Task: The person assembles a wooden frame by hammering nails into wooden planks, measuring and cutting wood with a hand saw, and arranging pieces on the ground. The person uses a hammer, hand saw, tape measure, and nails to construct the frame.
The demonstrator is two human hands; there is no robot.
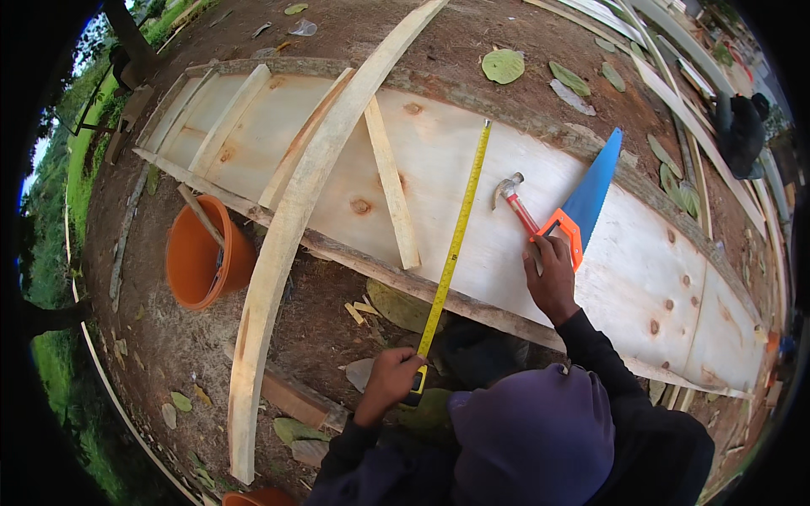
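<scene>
My left hand is closed around the black and yellow tape measure. Its yellow blade runs out across the pale plywood board, with the metal end near the far edge. Over the board, my right hand has its fingers closed at the lower end of a claw hammer with a red handle. Those fingers also overlap the orange handle of a handsaw, whose blue blade points away. How firmly they touch the saw handle cannot be made out.
A long pale plank crosses the board's left half. Wooden crosspieces lie on the plywood. An orange bucket with a stick in it stands left. Leaves and offcuts litter the dirt; long timbers lie far right. A purple cap fills the lower middle.
</scene>
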